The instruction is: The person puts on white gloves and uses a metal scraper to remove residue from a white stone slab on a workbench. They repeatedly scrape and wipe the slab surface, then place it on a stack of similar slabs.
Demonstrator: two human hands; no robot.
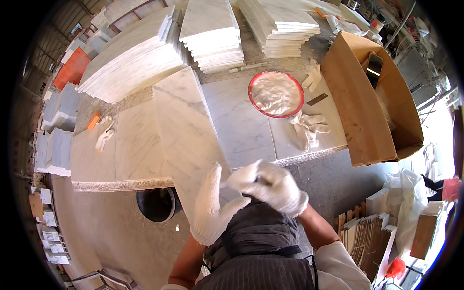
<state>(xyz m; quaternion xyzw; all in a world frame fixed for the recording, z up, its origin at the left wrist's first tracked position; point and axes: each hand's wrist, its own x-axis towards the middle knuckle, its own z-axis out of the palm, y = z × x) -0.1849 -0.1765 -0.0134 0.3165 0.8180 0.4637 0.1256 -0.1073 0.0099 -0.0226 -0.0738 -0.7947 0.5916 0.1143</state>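
Observation:
White knitted gloves cover both of my hands, held in front of my dark apron (261, 227). My left hand (212, 208) is open, its thumb spread from the raised fingers. Close beside it, my right hand (273, 186) has its fingers curled into a pinch and slightly blurred; anything between them is too unclear to name. Just beyond my left hand, a long white marble slab (186, 116) lies across other slabs and juts over the near edge. Farther right stands a red-rimmed tub (303, 96) of white paste, with a loose glove (309, 128) in front of it.
Slab stacks (130, 63) line the far side. A cardboard box (345, 96) stands right, near another glove (313, 76) and a flat metal blade (317, 99). At left lie an orange block (94, 120) and a glove (105, 134). A black bucket (154, 204) sits below the edge.

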